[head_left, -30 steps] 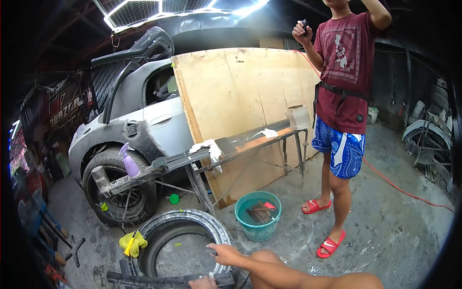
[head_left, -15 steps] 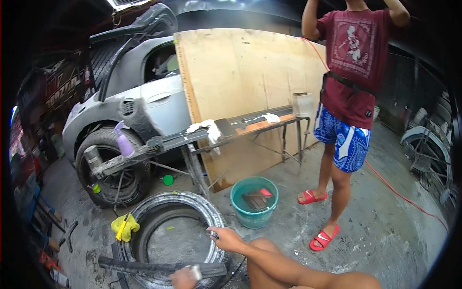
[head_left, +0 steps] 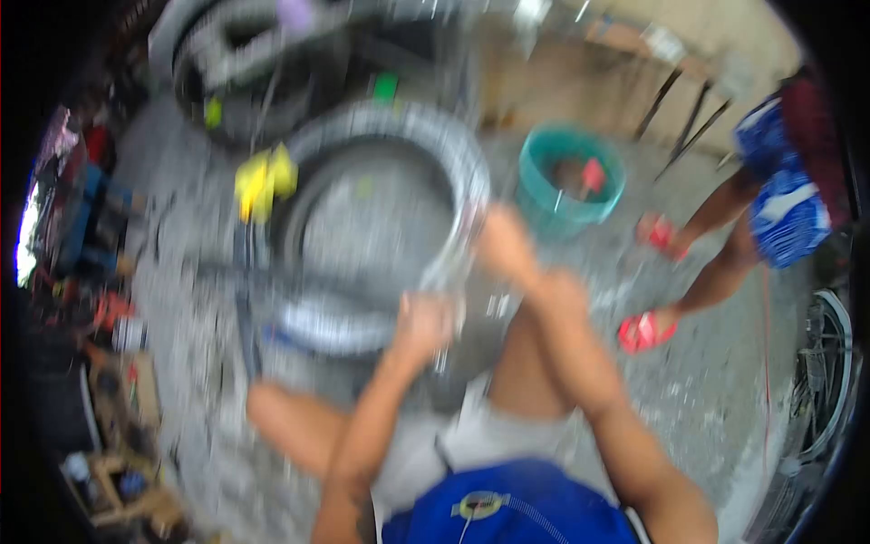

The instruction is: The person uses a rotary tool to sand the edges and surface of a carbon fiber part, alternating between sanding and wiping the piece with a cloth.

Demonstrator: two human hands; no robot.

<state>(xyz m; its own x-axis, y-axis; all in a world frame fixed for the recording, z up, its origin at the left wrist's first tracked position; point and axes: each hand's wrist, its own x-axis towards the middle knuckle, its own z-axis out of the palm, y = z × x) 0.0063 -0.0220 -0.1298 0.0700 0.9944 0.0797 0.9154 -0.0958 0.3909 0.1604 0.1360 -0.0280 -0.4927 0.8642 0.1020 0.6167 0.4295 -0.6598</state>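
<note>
The picture is smeared by motion. My left hand [head_left: 424, 322], closed round a pale block whose edge shows at its right side, is at the right end of a dark strip [head_left: 308, 279]. That strip lies across a large grey ring like a tyre [head_left: 469, 168] on the floor. Beside the ring's right edge is my right hand [head_left: 507, 247]; its fingers are too blurred to read, and anything in it cannot be made out. A yellow cloth [head_left: 265, 181] hangs on the ring's upper left side.
A teal bucket [head_left: 528, 186] with dark pieces and something red inside stands right of the ring. Another person [head_left: 787, 218] in blue shorts and red slides stands at the right. Behind are a car wheel [head_left: 186, 82] and a work stand. Clutter lines the left side.
The view has tilted down, bringing my lap and both arms into sight. My left hand has moved right along the strip. My right hand stays near the ring's right edge.
</note>
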